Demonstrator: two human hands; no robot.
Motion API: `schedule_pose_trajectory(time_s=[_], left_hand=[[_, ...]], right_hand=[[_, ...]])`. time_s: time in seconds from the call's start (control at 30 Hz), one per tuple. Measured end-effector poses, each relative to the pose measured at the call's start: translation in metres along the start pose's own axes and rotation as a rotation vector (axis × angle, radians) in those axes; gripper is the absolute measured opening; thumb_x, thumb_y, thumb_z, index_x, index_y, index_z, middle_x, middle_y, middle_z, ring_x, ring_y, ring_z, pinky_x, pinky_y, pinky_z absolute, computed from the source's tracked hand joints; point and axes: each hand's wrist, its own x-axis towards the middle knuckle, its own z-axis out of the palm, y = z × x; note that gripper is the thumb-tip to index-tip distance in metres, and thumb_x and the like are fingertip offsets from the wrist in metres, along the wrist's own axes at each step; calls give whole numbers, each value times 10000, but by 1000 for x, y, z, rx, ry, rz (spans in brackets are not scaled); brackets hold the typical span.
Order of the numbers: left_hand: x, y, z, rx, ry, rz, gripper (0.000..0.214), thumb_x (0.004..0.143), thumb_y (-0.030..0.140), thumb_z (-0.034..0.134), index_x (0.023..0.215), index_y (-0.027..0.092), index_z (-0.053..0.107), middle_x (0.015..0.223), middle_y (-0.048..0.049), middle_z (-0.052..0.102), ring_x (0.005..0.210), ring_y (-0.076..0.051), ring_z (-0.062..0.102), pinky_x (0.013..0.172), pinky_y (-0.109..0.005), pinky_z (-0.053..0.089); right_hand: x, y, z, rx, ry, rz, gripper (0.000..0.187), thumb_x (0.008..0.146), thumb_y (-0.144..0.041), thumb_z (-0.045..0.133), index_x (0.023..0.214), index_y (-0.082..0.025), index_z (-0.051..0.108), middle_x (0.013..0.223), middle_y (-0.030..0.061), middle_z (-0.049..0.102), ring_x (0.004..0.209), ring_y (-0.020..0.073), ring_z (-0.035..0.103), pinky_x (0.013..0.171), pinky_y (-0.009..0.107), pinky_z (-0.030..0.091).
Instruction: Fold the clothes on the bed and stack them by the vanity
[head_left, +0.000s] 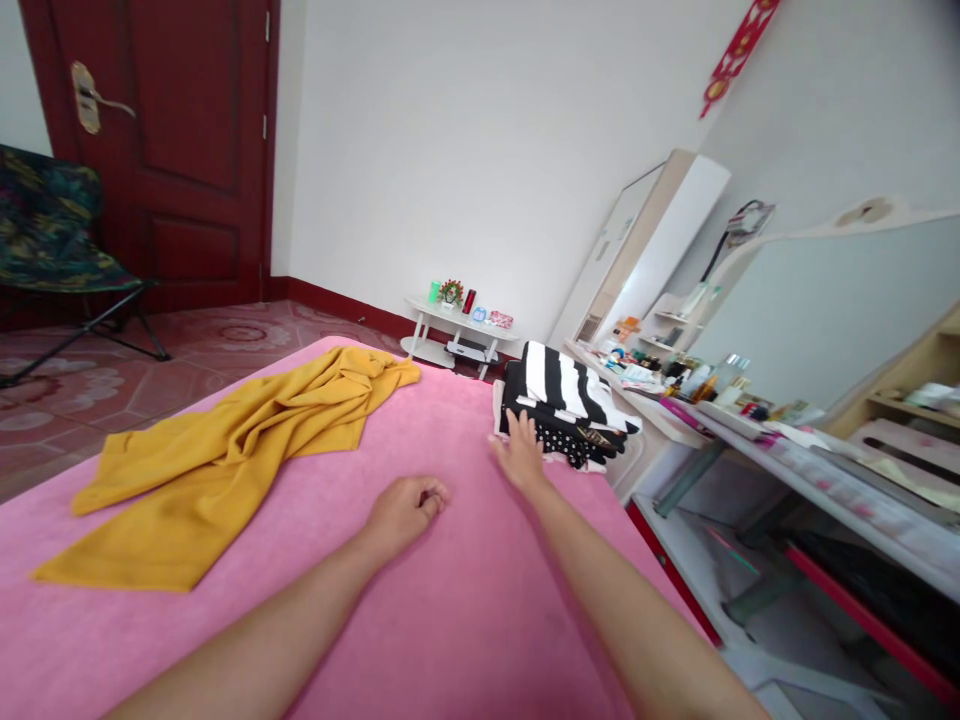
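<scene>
My right hand (519, 447) lies flat with fingers stretched out, its fingertips touching the near edge of a pile of folded clothes (564, 403), black-and-white striped on top with a dotted piece lower down. The pile sits at the far right corner of the pink bed cover (450, 600). My left hand (409, 507) rests on the pink cover in the middle, fingers curled into a loose fist with nothing visible in it. A mustard yellow garment (225, 450) lies spread and rumpled on the left of the bed, apart from both hands.
A dressing table (720, 420) crowded with bottles and a large mirror stands right of the bed. A small white side table (457, 330) is against the far wall. A folding chair (52, 250) and a dark red door (172, 150) are at the left.
</scene>
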Motion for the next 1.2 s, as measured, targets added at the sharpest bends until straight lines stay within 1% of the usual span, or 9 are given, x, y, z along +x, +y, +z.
schedule_pose_trajectory(time_s=[0.17, 0.3, 0.4, 0.5, 0.6, 0.73, 0.87, 1.03, 1.2], left_hand=[[-6, -1, -2, -13, -1, 102, 251, 766, 102, 437, 849, 136, 671, 792, -12, 685, 732, -132, 618, 694, -216, 455], [-11, 6, -5, 144, -21, 136, 270, 758, 64, 437, 826, 132, 689, 786, -8, 696, 741, -132, 621, 714, -217, 469], [-8, 15, -19, 264, 5, 93, 247, 734, 66, 496, 815, 154, 712, 783, -7, 700, 741, -146, 620, 722, -225, 473], [-4, 24, -56, 392, 158, 35, 276, 736, 86, 518, 929, 148, 705, 963, -80, 681, 935, -219, 590, 880, -317, 431], [-7, 23, -111, 578, 456, -60, 360, 794, 130, 483, 1123, 141, 627, 1246, -150, 537, 1203, -299, 414, 1037, -441, 266], [-27, -4, -180, 932, 839, -435, 472, 808, 268, 520, 1264, 148, 511, 1308, -175, 474, 1225, -339, 369, 1023, -494, 237], [-43, -35, -209, 928, 724, -728, 509, 810, 435, 500, 1202, 118, 562, 1148, -203, 585, 1089, -366, 498, 906, -472, 351], [-42, -40, -203, 926, 654, -644, 372, 851, 368, 446, 1133, 197, 616, 1145, -154, 616, 1102, -354, 509, 904, -478, 351], [-37, -28, -201, 852, 602, -603, 338, 865, 281, 454, 1125, 99, 569, 1068, -222, 630, 1055, -349, 557, 873, -450, 389]], right_hand=[[-56, -54, 36, 420, -53, 10, 640, 864, -483, 434, 1401, -145, 350, 1433, 132, 404, 1320, 250, 373, 1072, 383, 307], [-79, -72, 47, 431, -67, -103, 430, 889, -417, 359, 1143, -198, 627, 1267, 82, 587, 1212, 234, 499, 1050, 399, 334], [-83, -69, 49, 462, -44, -201, 376, 859, -379, 391, 974, -199, 701, 1208, 85, 626, 1169, 228, 533, 1035, 406, 356], [-80, -63, 49, 528, -36, -250, 312, 804, -350, 469, 932, -195, 707, 1176, 91, 642, 1125, 224, 566, 1021, 394, 379], [-78, -61, 50, 558, -40, -237, 287, 789, -338, 483, 900, -198, 707, 1174, 91, 643, 1114, 227, 573, 1017, 404, 383], [-79, -62, 52, 560, -41, -224, 269, 782, -330, 484, 885, -218, 706, 1172, 75, 645, 1116, 230, 571, 1011, 418, 389], [-78, -63, 53, 553, -32, -221, 246, 774, -309, 490, 871, -231, 702, 1160, 63, 649, 1109, 226, 572, 1008, 420, 393], [-78, -62, 53, 542, -35, -221, 249, 769, -298, 494, 881, -217, 701, 1168, 80, 642, 1109, 235, 570, 1010, 426, 390], [-79, -63, 52, 529, -26, -222, 242, 767, -286, 496, 879, -224, 702, 1163, 71, 647, 1109, 236, 571, 1010, 426, 391]])
